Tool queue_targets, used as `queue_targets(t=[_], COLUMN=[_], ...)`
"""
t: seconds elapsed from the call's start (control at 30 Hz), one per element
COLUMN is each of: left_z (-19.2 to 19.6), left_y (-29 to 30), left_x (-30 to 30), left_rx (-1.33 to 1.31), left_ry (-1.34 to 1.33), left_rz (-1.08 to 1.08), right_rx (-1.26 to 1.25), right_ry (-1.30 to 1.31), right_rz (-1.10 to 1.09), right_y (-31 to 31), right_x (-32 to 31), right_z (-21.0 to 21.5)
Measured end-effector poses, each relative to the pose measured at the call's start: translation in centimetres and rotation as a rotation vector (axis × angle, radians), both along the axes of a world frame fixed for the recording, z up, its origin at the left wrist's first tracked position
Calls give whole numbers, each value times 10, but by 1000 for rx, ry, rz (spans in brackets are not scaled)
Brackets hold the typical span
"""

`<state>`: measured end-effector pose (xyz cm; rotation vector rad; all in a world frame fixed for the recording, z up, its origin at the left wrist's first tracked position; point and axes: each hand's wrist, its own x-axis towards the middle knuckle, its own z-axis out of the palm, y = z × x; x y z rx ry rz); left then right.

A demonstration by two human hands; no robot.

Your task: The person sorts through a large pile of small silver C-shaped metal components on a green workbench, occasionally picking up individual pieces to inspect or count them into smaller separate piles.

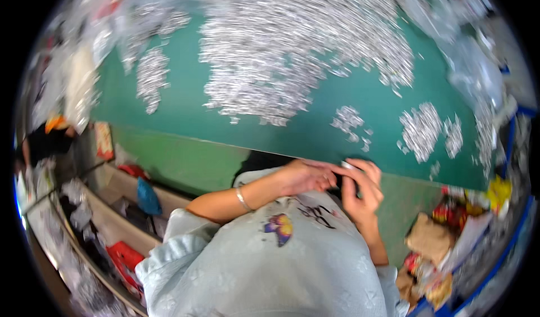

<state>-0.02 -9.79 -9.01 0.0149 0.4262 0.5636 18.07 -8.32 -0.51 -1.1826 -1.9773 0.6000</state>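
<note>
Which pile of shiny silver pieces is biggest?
The broad heap of small silvery pieces in the picture's top middle; it covers far more of the green tabletop than any other.

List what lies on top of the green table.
Small silvery pieces lie in several piles on the green table, with plastic bags at both sides; the surface beneath is hidden.

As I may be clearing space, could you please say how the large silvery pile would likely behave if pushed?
The large silvery pile would probably spread rather than move whole, being many small separate pieces. Stray bits along its edge suggest easy scattering. The green tabletop looks smooth, so pieces may slide.
</note>
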Motion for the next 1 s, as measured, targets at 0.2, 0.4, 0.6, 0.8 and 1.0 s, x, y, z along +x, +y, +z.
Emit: queue_targets(t=[0.2,0.4,0.6,0.8,1.0], left_z=[49,107,122,134,126], left_y=[-15,-29,8,42,72], left_x=[-43,-124,-182,-112,-13], left_rx=[111,8,-93,-16,-54], left_ry=[301,535,507,381,284], left_rz=[189,499,1170,737,464], right_rx=[-44,-59,-73,-137,130], right_ry=[173,206,251,387,468], right_rz=[-206,-140,-107,-329,-387], right_y=[4,14,15,6,33], right_x=[19,13,8,-6,-8], right_z=[-16,-23,-26,-20,-12])
